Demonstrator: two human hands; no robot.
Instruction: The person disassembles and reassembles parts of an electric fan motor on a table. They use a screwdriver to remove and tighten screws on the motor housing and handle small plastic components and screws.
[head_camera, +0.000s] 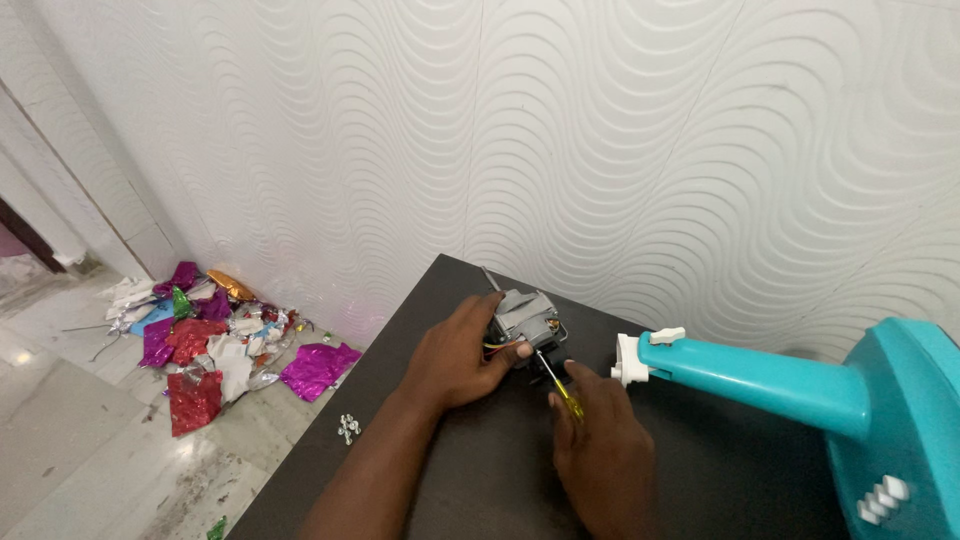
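My left hand (462, 350) grips a small grey electric motor (524, 317) with coloured wires and a thin metal shaft, holding it on the dark table (440, 470) close to the wall. My right hand (600, 445) is closed around a screwdriver (560, 388) with a yellow handle. Its dark shank points up and left, and the tip meets the motor's right side.
A teal fan stand (800, 385) with a white tip and white buttons lies to the right. Small silver screws (348, 428) sit near the table's left edge. Crumpled shiny wrapping foil (205, 335) is piled on the floor by the wavy white wall.
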